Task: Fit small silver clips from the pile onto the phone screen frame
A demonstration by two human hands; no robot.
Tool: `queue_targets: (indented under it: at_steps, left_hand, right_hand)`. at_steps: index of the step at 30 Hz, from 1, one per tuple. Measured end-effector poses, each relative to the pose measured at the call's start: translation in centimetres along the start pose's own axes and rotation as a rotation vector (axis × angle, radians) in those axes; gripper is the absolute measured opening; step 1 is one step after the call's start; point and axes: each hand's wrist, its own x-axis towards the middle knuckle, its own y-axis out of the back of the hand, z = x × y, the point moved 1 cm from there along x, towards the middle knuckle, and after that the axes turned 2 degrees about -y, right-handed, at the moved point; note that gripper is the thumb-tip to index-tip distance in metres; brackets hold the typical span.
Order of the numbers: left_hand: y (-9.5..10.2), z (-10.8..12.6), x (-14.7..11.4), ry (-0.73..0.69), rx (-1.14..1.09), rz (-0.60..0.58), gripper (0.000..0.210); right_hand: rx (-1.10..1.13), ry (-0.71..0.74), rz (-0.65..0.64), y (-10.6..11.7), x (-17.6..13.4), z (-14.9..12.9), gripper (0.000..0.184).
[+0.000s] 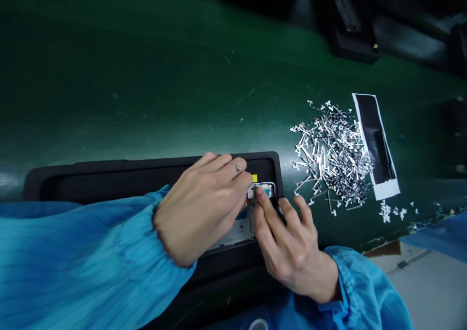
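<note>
Green, scuffed matting (153, 92) covers the bench in the head view. On it lies a long black tray (109, 177) with a raised rim, matte and rectangular, holding a small silver-framed device (264, 190) at its right end. The left hand (202, 208), ring on one finger, rests curled over the device, fingers pressed together. The right hand (292, 245) lays its forefinger tip on the device, other fingers loosely spread. Just right of the tray sits a heap of shiny metal strips (332, 157), beside a white-edged black backing sheet (375, 143).
</note>
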Motion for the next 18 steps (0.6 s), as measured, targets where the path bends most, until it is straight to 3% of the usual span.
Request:
queue_targets:
  at_steps: [18]
  left_hand:
    - [-0.15, 0.12, 0.03, 0.045, -0.03, 0.068, 0.029]
  right_hand:
    - [0.036, -0.021, 0.061, -0.09, 0.07, 0.13, 0.029]
